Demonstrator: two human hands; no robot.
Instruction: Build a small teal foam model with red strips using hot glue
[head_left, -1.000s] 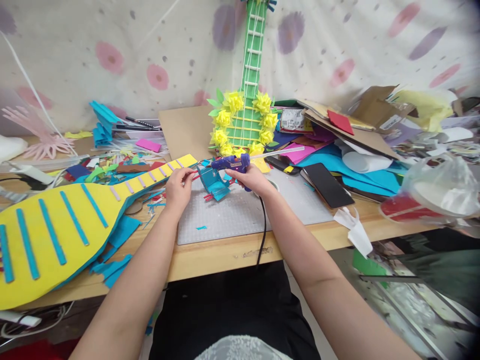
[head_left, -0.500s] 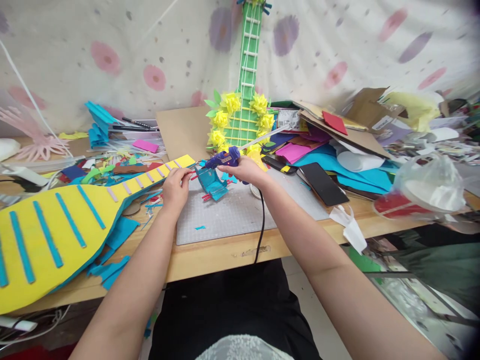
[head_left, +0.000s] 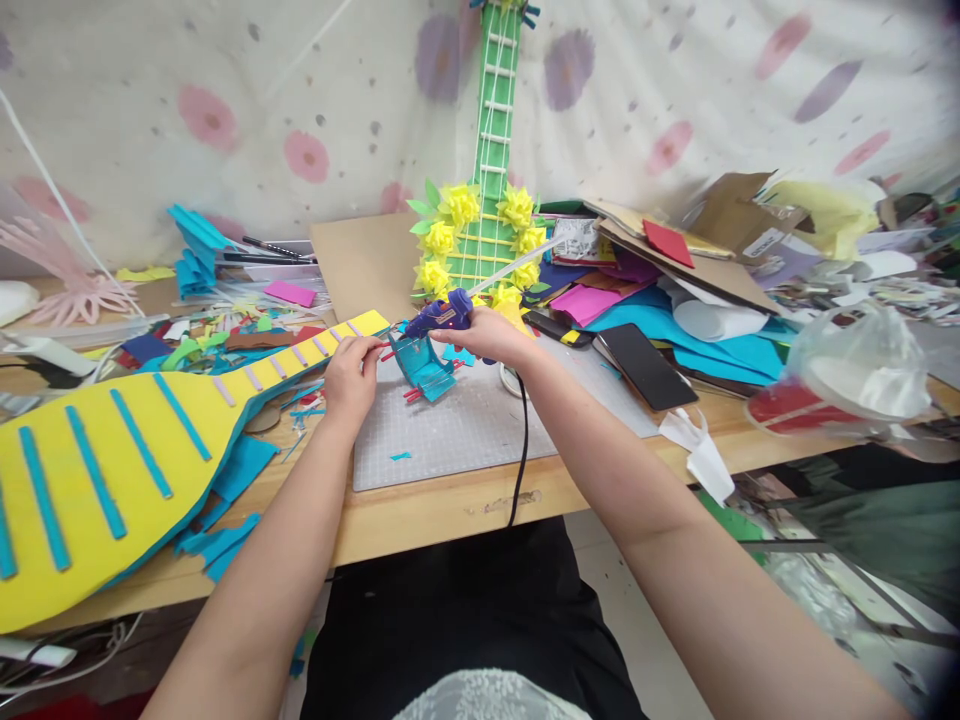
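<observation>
My right hand (head_left: 491, 338) is wrapped round a dark blue glue gun (head_left: 442, 316) with a long clear glue stick (head_left: 517, 262) out of its back. The gun's nozzle points left, over the top edge of a small curved blue craft piece (head_left: 424, 368) with red sticks poking out. With closed fingers my left hand (head_left: 354, 375) pinches a red stick at the left end of that piece. Whether the nozzle touches the piece I cannot tell. A black cord (head_left: 523, 450) hangs from the gun over the table edge.
Below the hands lies a grey cutting mat (head_left: 450, 460). A yellow guitar-shaped piece (head_left: 112, 480) covers the left side, and a green guitar-shaped craft (head_left: 491, 150) stands behind. On the right are a black phone (head_left: 646, 368), piled coloured sheets (head_left: 697, 345) and a bagged tub (head_left: 855, 370).
The glue gun in my right hand has shifted slightly left and tilted, its glue stick now slanting more steeply. My left hand and the blue piece look almost unchanged.
</observation>
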